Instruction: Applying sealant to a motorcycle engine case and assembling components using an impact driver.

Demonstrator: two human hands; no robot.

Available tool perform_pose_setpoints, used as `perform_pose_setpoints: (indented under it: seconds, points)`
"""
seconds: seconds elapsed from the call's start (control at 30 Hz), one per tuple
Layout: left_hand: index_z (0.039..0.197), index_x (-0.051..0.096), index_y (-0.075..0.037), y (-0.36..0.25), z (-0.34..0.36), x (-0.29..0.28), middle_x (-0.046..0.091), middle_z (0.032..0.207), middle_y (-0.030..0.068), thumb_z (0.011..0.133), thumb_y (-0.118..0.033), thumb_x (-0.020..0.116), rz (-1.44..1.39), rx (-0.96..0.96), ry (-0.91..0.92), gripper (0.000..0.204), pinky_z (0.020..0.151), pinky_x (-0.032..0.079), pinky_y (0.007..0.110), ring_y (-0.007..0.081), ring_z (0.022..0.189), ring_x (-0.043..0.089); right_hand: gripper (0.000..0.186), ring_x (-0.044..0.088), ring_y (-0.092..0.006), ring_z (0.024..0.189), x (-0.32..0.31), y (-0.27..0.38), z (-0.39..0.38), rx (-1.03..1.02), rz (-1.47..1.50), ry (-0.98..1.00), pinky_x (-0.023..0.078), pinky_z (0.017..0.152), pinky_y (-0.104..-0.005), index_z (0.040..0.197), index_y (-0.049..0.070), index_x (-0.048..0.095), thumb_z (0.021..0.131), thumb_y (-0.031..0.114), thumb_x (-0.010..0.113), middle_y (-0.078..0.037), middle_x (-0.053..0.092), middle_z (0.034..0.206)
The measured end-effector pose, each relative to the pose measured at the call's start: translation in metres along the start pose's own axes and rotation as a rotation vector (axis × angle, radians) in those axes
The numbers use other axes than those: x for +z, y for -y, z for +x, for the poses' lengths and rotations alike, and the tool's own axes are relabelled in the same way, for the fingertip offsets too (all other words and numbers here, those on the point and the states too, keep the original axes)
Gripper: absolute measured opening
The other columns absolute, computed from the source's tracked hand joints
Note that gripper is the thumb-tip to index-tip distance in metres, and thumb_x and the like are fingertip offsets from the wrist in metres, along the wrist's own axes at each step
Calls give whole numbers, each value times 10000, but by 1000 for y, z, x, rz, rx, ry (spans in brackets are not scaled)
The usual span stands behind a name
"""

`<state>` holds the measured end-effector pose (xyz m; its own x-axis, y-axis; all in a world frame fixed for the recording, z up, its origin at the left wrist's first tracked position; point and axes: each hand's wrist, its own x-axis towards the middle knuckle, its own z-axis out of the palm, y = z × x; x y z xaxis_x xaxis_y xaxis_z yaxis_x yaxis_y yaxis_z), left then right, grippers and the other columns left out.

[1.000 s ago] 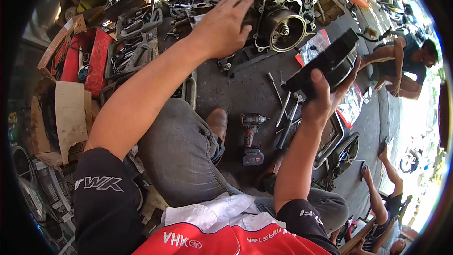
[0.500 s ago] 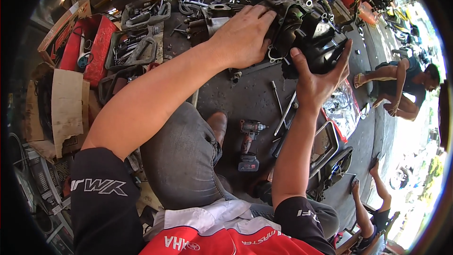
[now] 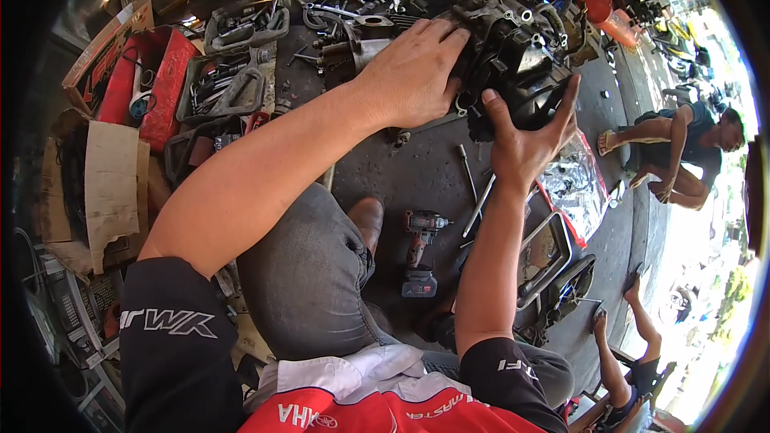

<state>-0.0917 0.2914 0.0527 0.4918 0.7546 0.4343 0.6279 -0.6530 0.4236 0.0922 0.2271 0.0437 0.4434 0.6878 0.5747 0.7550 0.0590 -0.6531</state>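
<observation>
A metal engine block (image 3: 488, 8) rests on the floor at the top centre. My right hand (image 3: 525, 136) grips a black cover (image 3: 525, 72), thumb on its near side and fingers round its right, and holds it up against the front of the engine, so the round part inside is hidden. My left hand (image 3: 413, 76) is curled on the engine's left side beside the cover, its fingertips partly hidden. A cordless drill (image 3: 421, 244) lies below my hands, with long metal tools (image 3: 473, 196) to its right.
Tool trays (image 3: 228, 88), a red box (image 3: 164, 92) and cardboard (image 3: 108, 192) crowd the left. A plastic bag of parts (image 3: 573, 188) and bent metal frame (image 3: 545, 261) lie right. One person (image 3: 690, 152) squats at right; another's legs (image 3: 622, 353) show lower right.
My right hand has brought the black cover up and left onto the engine's face, covering the round part. My left hand has shifted right onto the engine's side.
</observation>
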Motion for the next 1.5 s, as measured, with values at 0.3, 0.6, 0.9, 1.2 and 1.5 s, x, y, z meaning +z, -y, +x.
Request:
perform_pose_setpoints:
  seconds: [0.3, 0.6, 0.9, 1.2, 1.5]
  points:
    - [1425, 454, 44, 2, 0, 2, 495, 1429, 216, 871, -175, 713, 15, 12, -9, 649, 1140, 404, 428, 366, 1341, 470, 1220, 365, -418, 1362, 13, 4, 0, 58, -17, -26, 286, 1161, -514, 1591, 161, 318, 585, 455, 943, -248, 404, 1404]
    - [1418, 459, 44, 4, -1, 4, 504, 1414, 216, 867, -173, 718, 30, 32, -30, 646, 1133, 411, 427, 362, 1327, 482, 1217, 379, -413, 1344, 18, 2, 1, 46, -29, -17, 296, 1150, -517, 1587, 158, 322, 582, 447, 943, -246, 414, 1403]
    - [1418, 463, 44, 4, 0, 3, 513, 1408, 210, 871, -184, 722, 42, 33, -15, 647, 1129, 424, 418, 352, 1316, 494, 1210, 390, -394, 1326, 27, -5, 5, 6, 15, -39, 304, 1144, -510, 1588, 155, 327, 587, 441, 943, -235, 434, 1411]
    - [1448, 434, 44, 6, -1, 3, 496, 1423, 234, 878, -282, 718, 49, -2, -40, 715, 1144, 407, 425, 364, 1339, 486, 1193, 378, -394, 1338, 29, -4, 3, -14, 12, -31, 289, 1153, -511, 1590, 166, 326, 602, 421, 942, -231, 434, 1425]
    - [1455, 411, 57, 5, 3, 4, 496, 1411, 263, 885, -405, 723, -66, -75, -100, 798, 1117, 428, 441, 394, 1337, 495, 1187, 362, -383, 1365, 31, -4, 2, 29, -5, -24, 270, 1172, -501, 1599, 194, 305, 615, 407, 932, -228, 414, 1441]
